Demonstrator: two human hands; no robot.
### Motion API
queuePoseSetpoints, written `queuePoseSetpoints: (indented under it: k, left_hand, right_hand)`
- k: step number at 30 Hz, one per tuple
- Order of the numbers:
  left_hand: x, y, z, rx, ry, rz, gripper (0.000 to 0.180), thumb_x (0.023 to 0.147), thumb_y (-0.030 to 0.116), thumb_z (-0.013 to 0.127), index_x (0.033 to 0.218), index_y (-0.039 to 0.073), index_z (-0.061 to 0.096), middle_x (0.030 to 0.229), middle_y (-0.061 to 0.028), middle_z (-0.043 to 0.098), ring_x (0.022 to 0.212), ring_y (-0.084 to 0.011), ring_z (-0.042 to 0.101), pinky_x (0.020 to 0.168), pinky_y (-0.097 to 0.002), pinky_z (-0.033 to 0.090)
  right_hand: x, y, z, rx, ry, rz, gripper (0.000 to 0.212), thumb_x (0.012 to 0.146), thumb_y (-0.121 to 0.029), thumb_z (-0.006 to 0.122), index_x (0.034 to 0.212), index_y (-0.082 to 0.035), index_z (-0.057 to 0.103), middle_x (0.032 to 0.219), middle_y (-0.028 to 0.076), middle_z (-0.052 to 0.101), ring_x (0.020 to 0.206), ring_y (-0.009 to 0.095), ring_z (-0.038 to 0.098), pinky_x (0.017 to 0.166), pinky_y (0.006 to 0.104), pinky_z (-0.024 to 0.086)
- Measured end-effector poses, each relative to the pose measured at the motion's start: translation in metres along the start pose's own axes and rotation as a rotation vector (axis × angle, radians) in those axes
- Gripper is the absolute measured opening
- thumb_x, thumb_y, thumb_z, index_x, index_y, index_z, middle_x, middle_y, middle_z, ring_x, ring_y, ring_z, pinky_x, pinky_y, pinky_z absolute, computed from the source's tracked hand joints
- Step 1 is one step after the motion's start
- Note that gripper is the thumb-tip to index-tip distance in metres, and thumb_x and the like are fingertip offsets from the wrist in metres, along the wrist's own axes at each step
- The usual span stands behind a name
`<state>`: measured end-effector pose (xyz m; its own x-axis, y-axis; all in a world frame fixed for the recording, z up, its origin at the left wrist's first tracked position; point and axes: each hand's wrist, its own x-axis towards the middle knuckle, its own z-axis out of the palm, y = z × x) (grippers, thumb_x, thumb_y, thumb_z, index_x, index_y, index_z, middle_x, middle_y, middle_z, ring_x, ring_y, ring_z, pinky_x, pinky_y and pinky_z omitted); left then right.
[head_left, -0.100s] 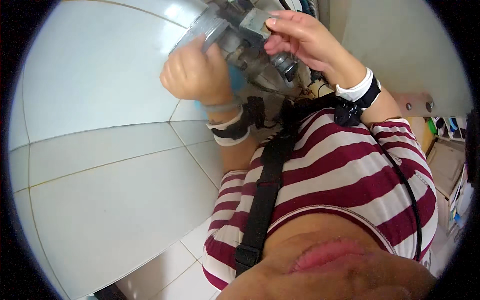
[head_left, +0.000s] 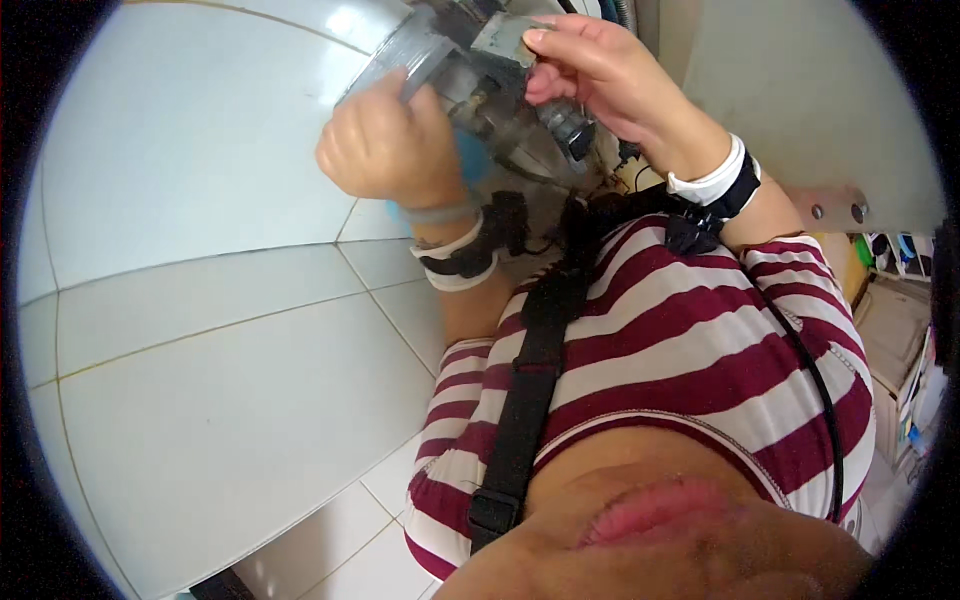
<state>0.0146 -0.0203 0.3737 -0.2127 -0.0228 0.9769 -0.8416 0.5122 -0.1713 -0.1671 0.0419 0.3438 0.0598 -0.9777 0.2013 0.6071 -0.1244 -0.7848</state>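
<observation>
My left hand (head_left: pixel 385 145) is closed, its fingers slightly blurred by motion. Between its thumb and forefinger is the lower edge of a ridged, translucent grey plastic piece (head_left: pixel 418 52), which leans against white tiles. At the top centre, my right hand (head_left: pixel 620 80) pinches a thin, flat grey-green rectangular piece (head_left: pixel 500 38) between thumb and fingers. Its other fingers curl behind the piece. Below that hand is a dark cylindrical fitting (head_left: pixel 568 130). The piece's exact kind cannot be made out.
White tiled surface (head_left: pixel 200 150) fills the left side. A blue rounded object (head_left: pixel 472 158) shows beside my left wrist, among dark pipe-like parts. A grey-green panel (head_left: pixel 820 100) stands at the right, with a metal bracket (head_left: pixel 840 207) at its lower edge. Shelves with small items are farther right.
The flat piece in my right hand has shifted slightly left and tilted, so its broad face shows more. My left hand has moved a little left.
</observation>
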Motion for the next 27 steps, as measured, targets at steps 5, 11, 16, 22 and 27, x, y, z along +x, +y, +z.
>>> queuePoseSetpoints:
  k: [5,11,16,22,27]
  left_hand:
    - [0.003,0.003,0.000,0.002,0.010,0.009,0.012,0.064,0.011,0.065,0.072,0.020,0.064,0.068,0.0037,0.055,0.062,-0.0208,0.052,0.062,-0.0343,0.038]
    - [0.001,0.006,-0.002,-0.018,0.020,0.015,0.013,0.066,0.011,0.067,0.074,0.021,0.064,0.069,0.0046,0.056,0.062,-0.0200,0.053,0.062,-0.0336,0.038]
    - [0.000,0.006,-0.001,-0.035,0.023,0.015,0.014,0.066,0.011,0.068,0.074,0.021,0.064,0.068,0.0049,0.055,0.061,-0.0196,0.053,0.062,-0.0330,0.038]
    - [0.000,0.006,-0.001,-0.029,0.002,0.010,0.014,0.065,0.012,0.069,0.074,0.022,0.064,0.068,0.0052,0.056,0.060,-0.0192,0.052,0.062,-0.0325,0.037]
    - [0.004,0.009,0.000,-0.050,0.005,0.000,0.013,0.066,0.012,0.069,0.073,0.022,0.064,0.068,0.0063,0.056,0.060,-0.0186,0.051,0.062,-0.0326,0.037]
  right_hand:
    - [0.011,0.013,-0.007,-0.001,0.030,-0.055,0.024,0.092,-0.024,0.060,0.094,0.000,0.063,0.078,0.005,0.063,0.070,0.014,0.063,0.071,0.0288,0.056]
    - [-0.006,0.000,0.000,0.086,-0.015,0.108,0.019,0.093,-0.023,0.060,0.100,-0.006,0.056,0.084,0.001,0.062,0.070,0.010,0.063,0.071,0.0280,0.054]
    - [-0.006,-0.001,0.003,-0.107,-0.052,0.092,0.023,0.088,-0.015,0.066,0.105,-0.007,0.054,0.094,0.002,0.062,0.076,0.011,0.062,0.071,0.0262,0.051]
    - [-0.006,0.008,0.001,-0.186,-0.067,-0.133,0.032,0.084,-0.017,0.072,0.109,-0.002,0.059,0.090,0.003,0.064,0.078,0.010,0.061,0.072,0.0244,0.052]
    - [-0.004,-0.003,-0.022,-0.058,-0.127,0.086,0.030,0.089,-0.021,0.066,0.112,-0.002,0.062,0.094,0.001,0.064,0.085,0.009,0.061,0.076,0.0254,0.053]
